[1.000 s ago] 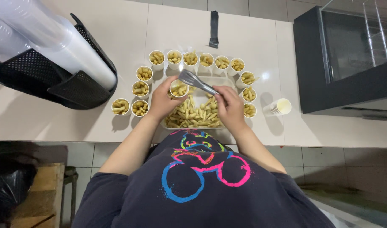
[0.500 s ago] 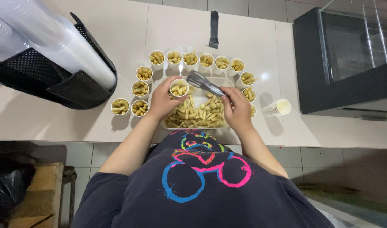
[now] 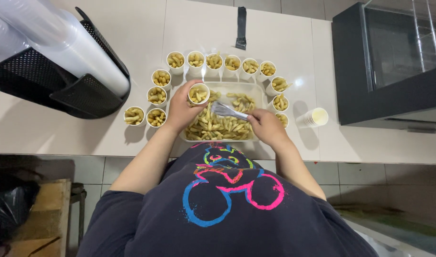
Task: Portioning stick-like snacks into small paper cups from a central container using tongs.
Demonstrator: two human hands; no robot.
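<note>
A person's left hand [image 3: 180, 112] is wrapping its fingers around a filled paper cup [image 3: 198, 93] above a tray [image 3: 260, 93] of pale fried snacks, while the right hand [image 3: 267, 126] is gripping metal tongs [image 3: 227, 111] over the tray, amid filled cups [image 3: 213, 61] ringing the white tabletop [image 3: 284, 33].

- My desk [image 3: 84, 138] is pale and glossy, glare beside me.
- Grey tiled floor [image 3: 379, 185] below.
- Dark glass-fronted cabinet [image 3: 389, 62] at my right.

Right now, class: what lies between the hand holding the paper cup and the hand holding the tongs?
In the head view, between the left hand and right hand lies the tray of pale fried sticks.
</note>
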